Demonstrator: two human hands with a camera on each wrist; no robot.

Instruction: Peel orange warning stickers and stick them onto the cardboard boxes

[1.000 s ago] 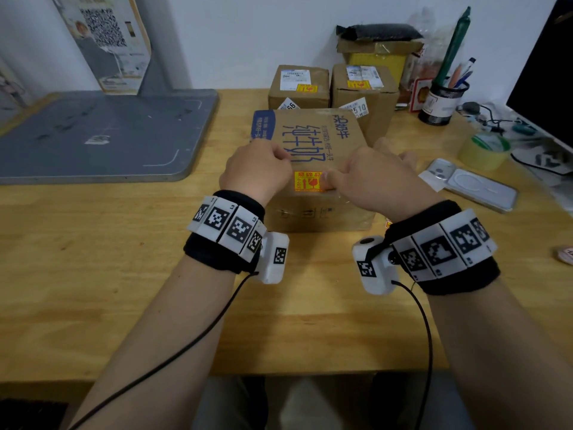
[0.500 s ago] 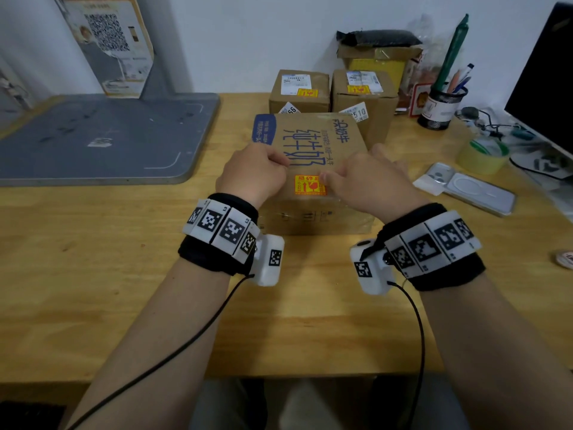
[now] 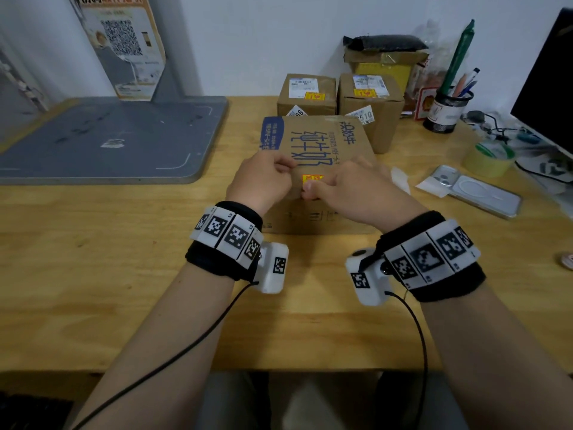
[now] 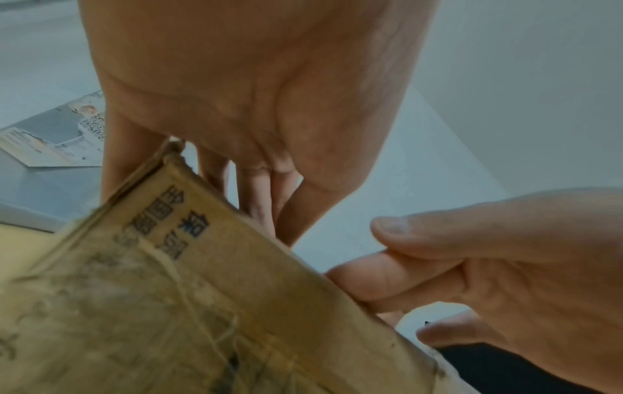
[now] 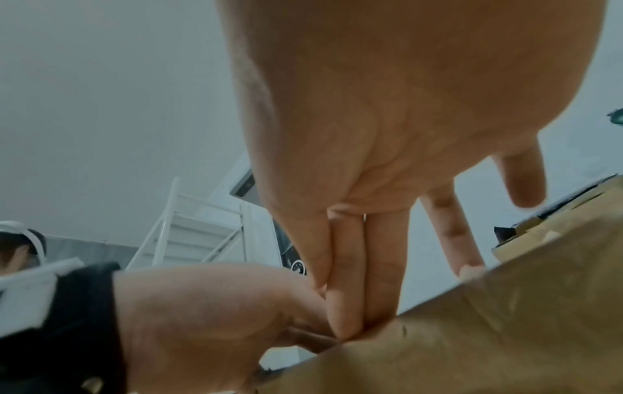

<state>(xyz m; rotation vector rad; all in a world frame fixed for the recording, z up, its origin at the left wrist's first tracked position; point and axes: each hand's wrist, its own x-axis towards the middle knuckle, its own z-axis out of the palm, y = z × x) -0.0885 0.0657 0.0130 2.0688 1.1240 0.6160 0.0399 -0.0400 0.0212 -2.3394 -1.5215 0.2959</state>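
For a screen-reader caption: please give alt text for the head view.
Two hands press an orange warning sticker onto the large cardboard box on a wooden desk: right hand over it, left hand beside. Two smaller boxes behind already carry stickers.

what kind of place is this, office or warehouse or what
Most likely a small office desk used for packing parcels: a wooden desk with labelled cardboard boxes, a pen holder, a roll of tape and a monitor at the right edge.
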